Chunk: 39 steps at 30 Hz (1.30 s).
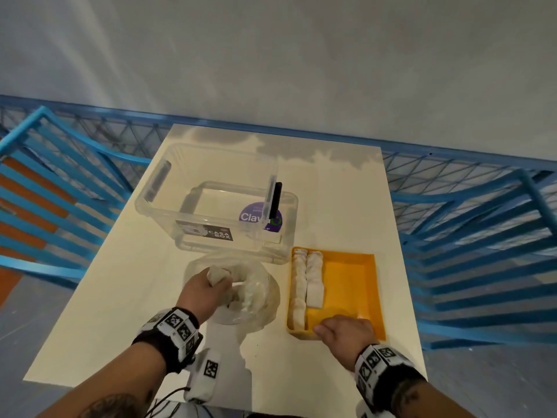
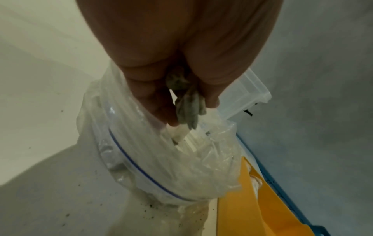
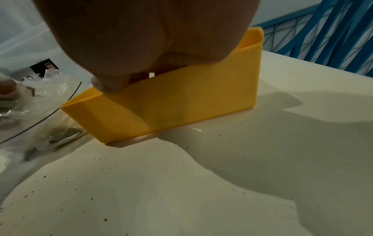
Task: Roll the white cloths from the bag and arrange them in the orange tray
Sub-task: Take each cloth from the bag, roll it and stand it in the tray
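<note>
My left hand [image 1: 208, 289] pinches a white cloth [image 1: 218, 274] at the mouth of the clear plastic bag [image 1: 259, 292], which lies in the middle of the table with more cloths inside. In the left wrist view the cloth [image 2: 188, 105] hangs between thumb and fingers above the bag [image 2: 161, 159]. The orange tray [image 1: 355, 285] sits to the right of the bag, with two rows of rolled white cloths [image 1: 306, 285] along its left side. My right hand [image 1: 343, 330] grips the tray's near wall [image 3: 181, 103], thumb outside and fingers curled over the rim.
A clear plastic storage box [image 1: 211, 203] with labels stands behind the bag, a smaller clear tub nested under it. Blue metal railings [image 1: 470, 236] flank the white table [image 1: 120, 297] on both sides. Dark specks dot the tabletop near me.
</note>
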Available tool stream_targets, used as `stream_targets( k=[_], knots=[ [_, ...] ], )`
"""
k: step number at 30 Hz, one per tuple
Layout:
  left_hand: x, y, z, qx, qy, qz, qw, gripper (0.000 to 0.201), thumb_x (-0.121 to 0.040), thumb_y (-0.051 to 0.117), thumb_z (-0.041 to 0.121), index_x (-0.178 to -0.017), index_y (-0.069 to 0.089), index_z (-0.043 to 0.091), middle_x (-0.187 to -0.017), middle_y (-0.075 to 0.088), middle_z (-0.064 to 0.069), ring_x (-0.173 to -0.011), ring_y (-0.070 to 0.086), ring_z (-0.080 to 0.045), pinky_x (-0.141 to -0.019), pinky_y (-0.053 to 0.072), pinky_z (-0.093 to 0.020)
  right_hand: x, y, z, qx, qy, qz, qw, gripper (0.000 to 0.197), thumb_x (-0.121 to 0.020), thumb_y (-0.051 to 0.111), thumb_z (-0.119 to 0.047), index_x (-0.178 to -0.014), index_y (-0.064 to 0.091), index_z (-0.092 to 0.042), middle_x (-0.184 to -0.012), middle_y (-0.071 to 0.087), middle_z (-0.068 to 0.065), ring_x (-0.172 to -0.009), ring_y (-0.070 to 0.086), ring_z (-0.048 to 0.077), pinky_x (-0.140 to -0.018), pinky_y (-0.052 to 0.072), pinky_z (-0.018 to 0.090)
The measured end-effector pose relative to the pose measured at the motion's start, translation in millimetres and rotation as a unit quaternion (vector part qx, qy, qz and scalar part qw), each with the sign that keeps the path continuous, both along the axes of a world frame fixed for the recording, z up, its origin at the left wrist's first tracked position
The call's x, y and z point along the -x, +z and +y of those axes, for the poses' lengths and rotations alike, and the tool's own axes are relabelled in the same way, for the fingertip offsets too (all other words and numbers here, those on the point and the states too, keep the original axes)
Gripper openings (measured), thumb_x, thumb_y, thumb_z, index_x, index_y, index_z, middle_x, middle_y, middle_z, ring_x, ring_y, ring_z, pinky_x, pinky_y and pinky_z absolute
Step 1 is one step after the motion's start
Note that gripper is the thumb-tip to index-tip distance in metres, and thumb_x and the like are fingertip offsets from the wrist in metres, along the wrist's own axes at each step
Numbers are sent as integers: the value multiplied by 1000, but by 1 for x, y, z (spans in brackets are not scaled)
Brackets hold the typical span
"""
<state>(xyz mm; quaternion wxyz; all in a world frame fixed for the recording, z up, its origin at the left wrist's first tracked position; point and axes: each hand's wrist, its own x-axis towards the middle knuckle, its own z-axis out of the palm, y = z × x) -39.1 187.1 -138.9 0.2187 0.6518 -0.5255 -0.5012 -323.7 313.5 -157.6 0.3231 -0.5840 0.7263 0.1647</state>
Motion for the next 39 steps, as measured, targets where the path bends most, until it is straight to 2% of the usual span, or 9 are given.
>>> stream_targets(
  k=[3, 7, 10, 15, 20, 25, 32, 36, 39],
  knots=[
    [-1, 3, -4, 7, -36, -23, 999, 2, -88, 68, 27, -87, 69, 26, -87, 74, -1, -89, 68, -26, -85, 53, -41, -1, 2, 0, 2, 4, 5, 1000, 50, -98, 22, -61, -121, 58, -36, -130, 59, -6, -120, 52, 22, -101, 32, 40],
    [-3, 12, -8, -4, -41, -2, 999, 22, -81, 58, 30, -93, 70, 17, -86, 74, -6, -86, 69, -30, -86, 54, -47, 0, 2, 0, 7, 2, 1, 1000, 51, -98, 22, -60, -120, 60, -35, -130, 60, -6, -121, 52, 22, -102, 31, 41],
    [-6, 17, -9, -21, 11, 75, 997, 19, -80, 59, 23, -94, 72, 24, -90, 74, -9, -86, 71, -31, -87, 57, -47, 0, 1, -1, 13, 0, -1, 1000, 51, -98, 22, -61, -118, 60, -34, -128, 61, -6, -120, 52, 22, -101, 31, 42],
    [5, 32, -10, -118, 105, 263, 952, 28, -97, 43, 3, -106, 64, 19, -83, 66, -13, -74, 66, -29, -61, 56, -37, -1, 4, -1, 22, -23, -27, 999, 45, -96, 27, -62, -111, 61, -36, -119, 64, -10, -114, 56, 19, -100, 31, 40],
    [31, 51, -6, -169, 34, 293, 941, 10, -96, 55, 24, -92, 61, 17, -73, 66, -5, -69, 65, -18, -53, 40, -25, -9, 29, -15, 76, -50, -93, 992, 40, -93, 36, -63, -104, 64, -36, -104, 69, -10, -103, 61, 17, -95, 42, 35],
    [61, 69, -1, -171, -36, 319, 931, 20, -94, 63, 21, -111, 64, 10, -87, 67, -11, -75, 65, -20, -50, 46, -25, -34, 82, -53, 217, -195, -350, 890, 11, -94, 57, -44, -100, 63, -37, -95, 70, -9, -85, 64, 5, -79, 49, 23],
    [71, 76, -4, -142, -45, 362, 920, 36, -95, 50, -3, -124, 57, 17, -99, 70, -13, -86, 68, -29, -60, 53, -33, -40, 112, -80, 246, -324, -409, 817, 6, -91, 66, -21, -90, 65, -15, -73, 71, 0, -60, 65, 13, -62, 52, 33],
    [74, 79, -2, -167, -13, 353, 920, 25, -98, 52, 9, -119, 60, 18, -88, 63, -6, -73, 64, -23, -48, 46, -25, -35, 110, -77, 244, -388, -465, 757, 10, -91, 65, -17, -97, 60, -10, -81, 76, 7, -65, 67, 19, -58, 48, 33],
    [82, 81, 1, -149, -27, 312, 938, 20, -95, 63, 29, -113, 65, 20, -74, 56, 0, -65, 62, -18, -43, 37, -21, -37, 106, -73, 233, -394, -488, 743, 12, -91, 65, -16, -98, 59, -8, -86, 76, 9, -69, 69, 22, -58, 47, 32]
  ],
)
